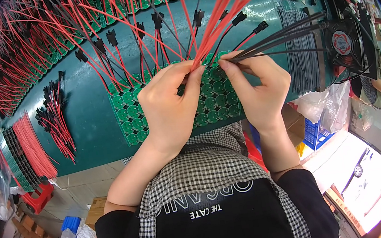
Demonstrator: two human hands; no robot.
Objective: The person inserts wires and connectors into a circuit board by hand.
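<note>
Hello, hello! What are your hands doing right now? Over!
Left hand pinching red wires. Right hand pinching black wires. Both above green board panel. Nothing in the way. Over.

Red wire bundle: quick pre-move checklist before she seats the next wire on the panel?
1. Left hand grips the red wire bundle by its lower end: ok.
2. Right hand pinches the black wire bundle, fanned out to the right: ok.
3. Green circuit board panel lies flat on the green table under both hands: ok.
4. A single wire separated out of either bundle: cannot tell, fingers hide the ends.
5. Target pad on the panel in sight: not ok, hands cover the middle.
6. Spare red wires and connector leads lying at the left: ok.
</note>
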